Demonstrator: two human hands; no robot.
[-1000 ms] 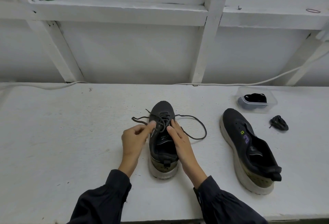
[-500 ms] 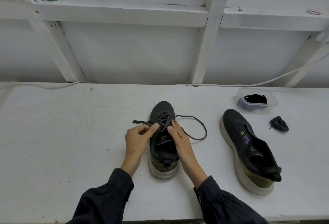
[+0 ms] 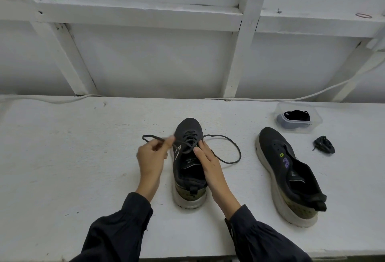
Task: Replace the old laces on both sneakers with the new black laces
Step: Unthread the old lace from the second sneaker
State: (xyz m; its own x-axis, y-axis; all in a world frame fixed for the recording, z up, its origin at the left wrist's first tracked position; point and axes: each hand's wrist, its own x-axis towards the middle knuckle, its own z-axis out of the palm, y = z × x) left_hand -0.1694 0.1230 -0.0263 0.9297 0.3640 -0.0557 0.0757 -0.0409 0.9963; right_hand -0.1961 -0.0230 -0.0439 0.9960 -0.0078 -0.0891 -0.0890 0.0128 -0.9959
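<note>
Left hand (image 3: pixel 152 157) grip pinches the dark grey lace (image 3: pixel 227 149) of the black mesh sneaker (image 3: pixel 188 157); right hand (image 3: pixel 210 163) released, fingers resting on its tongue

On the white table (image 3: pixel 62 157) a laced sneaker (image 3: pixel 188 163) stands toe away. The left hand (image 3: pixel 153 157) pinches its lace (image 3: pixel 227 149); the right hand (image 3: pixel 208 161) rests on the eyelets. An unlaced sneaker (image 3: pixel 289 176) lies to the right, near a lace bundle (image 3: pixel 324 144) and a clear tub (image 3: pixel 298 117), apparently holding laces.
</note>
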